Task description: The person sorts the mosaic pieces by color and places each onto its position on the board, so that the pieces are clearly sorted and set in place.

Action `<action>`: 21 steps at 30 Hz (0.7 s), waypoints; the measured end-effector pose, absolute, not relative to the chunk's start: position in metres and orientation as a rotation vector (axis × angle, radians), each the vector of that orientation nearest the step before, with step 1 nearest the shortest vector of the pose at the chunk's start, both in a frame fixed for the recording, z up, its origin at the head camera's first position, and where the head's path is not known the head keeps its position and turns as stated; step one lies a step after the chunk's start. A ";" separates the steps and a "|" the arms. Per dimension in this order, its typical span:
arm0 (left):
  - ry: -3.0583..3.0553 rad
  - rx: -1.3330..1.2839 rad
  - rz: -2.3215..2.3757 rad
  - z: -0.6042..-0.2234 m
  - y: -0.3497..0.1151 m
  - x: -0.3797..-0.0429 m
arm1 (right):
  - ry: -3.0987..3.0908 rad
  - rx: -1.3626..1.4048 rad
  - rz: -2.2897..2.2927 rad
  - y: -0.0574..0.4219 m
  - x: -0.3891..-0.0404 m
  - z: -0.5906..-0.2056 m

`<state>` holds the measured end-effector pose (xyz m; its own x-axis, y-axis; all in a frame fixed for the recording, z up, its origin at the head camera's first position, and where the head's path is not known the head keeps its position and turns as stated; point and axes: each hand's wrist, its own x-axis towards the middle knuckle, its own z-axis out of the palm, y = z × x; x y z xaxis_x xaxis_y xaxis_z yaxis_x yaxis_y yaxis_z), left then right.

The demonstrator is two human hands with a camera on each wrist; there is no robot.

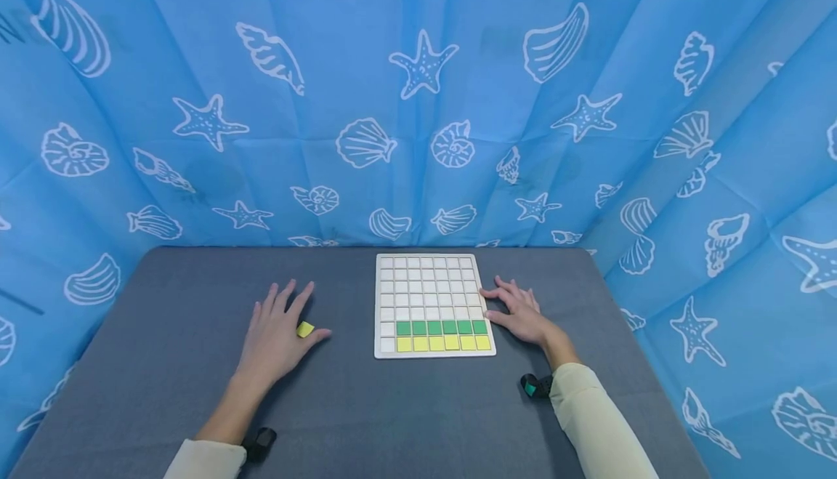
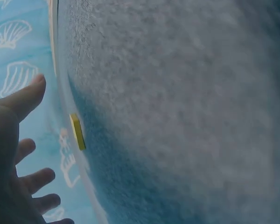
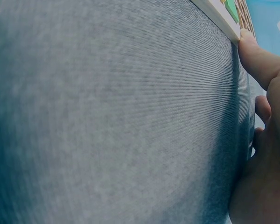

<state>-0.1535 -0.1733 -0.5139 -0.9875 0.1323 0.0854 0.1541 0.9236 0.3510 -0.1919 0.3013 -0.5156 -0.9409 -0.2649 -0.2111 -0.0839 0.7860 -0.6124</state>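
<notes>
My left hand (image 1: pixel 276 337) is spread over the left part of the table, thumb held apart from the fingers. Beside it, in the gap between thumb and forefinger, lies a small yellow square tile (image 1: pixel 305 329). The left wrist view shows that tile (image 2: pixel 77 132) apart from the hand. A white grid board (image 1: pixel 414 287) lies flat at the table's middle. Green tiles (image 1: pixel 434 328) fill most of its second row from the front, and yellow tiles (image 1: pixel 436 344) most of the front row. My right hand (image 1: pixel 523 319) rests at the board's right edge, with the thumb (image 3: pixel 252 51) touching its side.
A dark grey cloth covers the table (image 1: pixel 340 406). Behind and at the sides hangs a blue curtain (image 1: pixel 392 195) with white shell and starfish prints. Each wrist wears a black device, the left one (image 1: pixel 260 444) close above the cloth.
</notes>
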 end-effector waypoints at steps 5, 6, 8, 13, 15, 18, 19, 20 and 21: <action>-3.062 -0.186 -0.643 -0.513 -0.181 -0.151 | 2.701 -0.247 -0.873 0.301 -0.192 -0.516; -3.074 -0.171 -0.662 -0.514 -0.182 -0.151 | 2.701 -0.245 -0.869 0.301 -0.192 -0.517; -3.094 -0.136 -0.691 -0.514 -0.183 -0.150 | 2.703 -0.247 -0.863 0.301 -0.192 -0.516; -3.134 -0.042 -0.756 -0.512 -0.184 -0.148 | 2.713 -0.249 -0.859 0.303 -0.193 -0.519; -3.147 -0.004 -0.779 -0.512 -0.184 -0.148 | 2.716 -0.248 -0.862 0.303 -0.193 -0.519; -3.164 0.051 -0.809 -0.512 -0.184 -0.149 | 2.719 -0.249 -0.865 0.302 -0.192 -0.519; -3.168 0.066 -0.815 -0.512 -0.184 -0.149 | 2.718 -0.247 -0.866 0.302 -0.192 -0.519; -3.171 0.077 -0.814 -0.512 -0.184 -0.149 | 2.718 -0.246 -0.868 0.302 -0.193 -0.519; -3.174 0.085 -0.816 -0.512 -0.185 -0.150 | 2.718 -0.248 -0.872 0.301 -0.193 -0.519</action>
<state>-0.1498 -0.1846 -0.5119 -0.9894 -0.0162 -0.1444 -0.0839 0.8753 0.4762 -0.1928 0.3014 -0.5191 -0.9474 -0.2444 -0.2069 -0.0784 0.8034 -0.5902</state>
